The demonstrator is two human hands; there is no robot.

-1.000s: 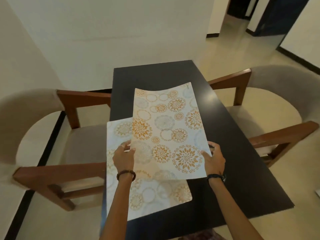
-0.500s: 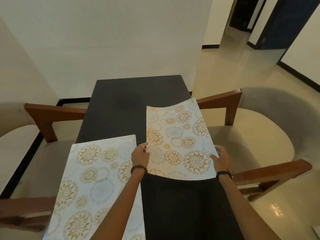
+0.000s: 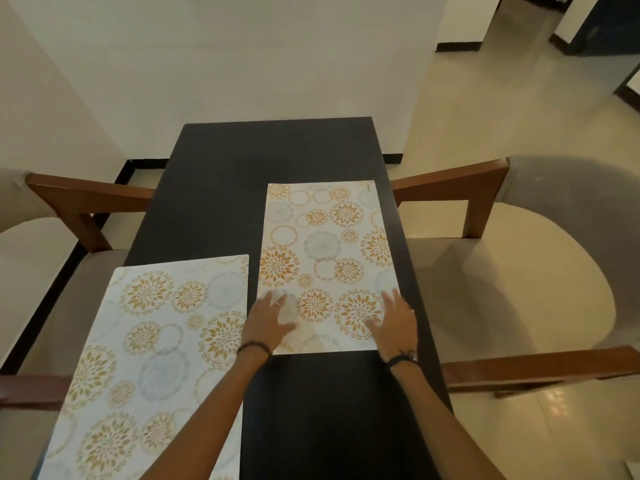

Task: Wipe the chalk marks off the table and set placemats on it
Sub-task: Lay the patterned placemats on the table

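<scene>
A dark table [image 3: 270,157] runs away from me. Two white placemats with orange and blue flower circles lie flat on it. The right placemat [image 3: 325,244] sits along the table's right edge. My left hand [image 3: 268,322] presses flat on its near left corner and my right hand [image 3: 394,323] presses flat on its near right corner, fingers straight. The left placemat [image 3: 149,344] lies nearer to me along the left edge, untouched. I see no chalk marks on the bare dark surface.
A wooden armchair with a beige seat [image 3: 512,271] stands to the right of the table and another armchair [image 3: 52,258] to the left. A white wall [image 3: 242,57] is behind the far end. Tiled floor [image 3: 485,98] opens to the right.
The right placemat, held curved above the table before, now lies flat. Both hands went from gripping its near edge to pressing on top of it.
</scene>
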